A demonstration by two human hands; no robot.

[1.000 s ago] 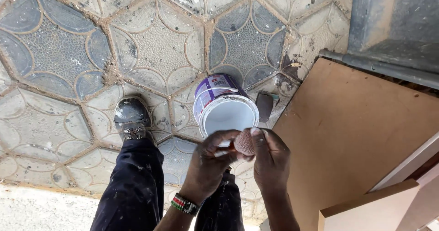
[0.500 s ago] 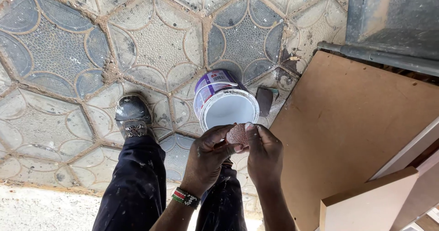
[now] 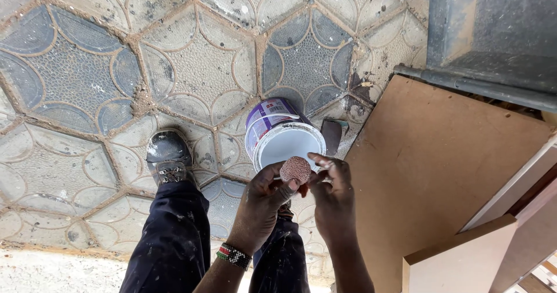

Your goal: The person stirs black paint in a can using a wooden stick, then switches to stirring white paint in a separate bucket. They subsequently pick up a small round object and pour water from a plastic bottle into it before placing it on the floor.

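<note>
2 hands, left hand (image 3: 264, 203) and right hand (image 3: 332, 197), pinch 1 sandpaper disc (image 3: 295, 169) above 1 paint tin (image 3: 282, 134).

We have one head-worn view, looking steeply down from above at our hands, close below, and the patterned floor tiles (image 3: 87, 78) farther beneath us.

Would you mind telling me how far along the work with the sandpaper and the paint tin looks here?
Done: the paint tin stands on the tiled floor with a white top showing. In hand: the left hand and right hand pinch a small brown piece of sandpaper above it. Left: the brown board beside the tin looks bare, with no paint on it.
</note>
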